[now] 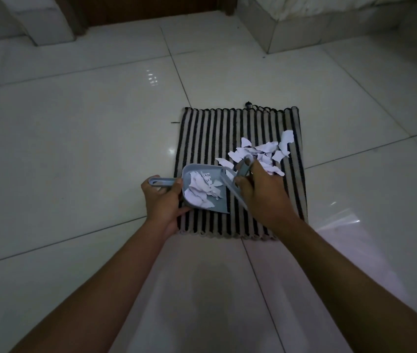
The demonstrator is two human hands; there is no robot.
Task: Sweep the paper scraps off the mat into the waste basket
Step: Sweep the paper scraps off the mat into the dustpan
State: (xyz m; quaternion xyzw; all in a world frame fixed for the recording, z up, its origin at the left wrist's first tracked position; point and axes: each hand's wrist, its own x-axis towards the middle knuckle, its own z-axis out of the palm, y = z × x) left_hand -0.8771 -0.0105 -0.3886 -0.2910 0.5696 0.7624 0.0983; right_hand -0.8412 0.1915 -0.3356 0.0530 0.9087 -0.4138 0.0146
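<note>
- Paper scraps (261, 154) lie in a loose heap on the right half of the striped mat (207, 128); more already sit in the grey dustpan (203, 191) on its near left part.
- Left hand (163, 200) has its fingers curled round the dustpan handle; right hand (261, 192) has its fingers closed on a small grey brush (243, 169) between pan and heap.
- Judged progress: roughly half gathered, nothing emptied; no waste basket is in view.
- Mat lies on a glossy white tiled floor (75, 138) in a dim room, a dark wooden door (151, 8) at the far side.
</note>
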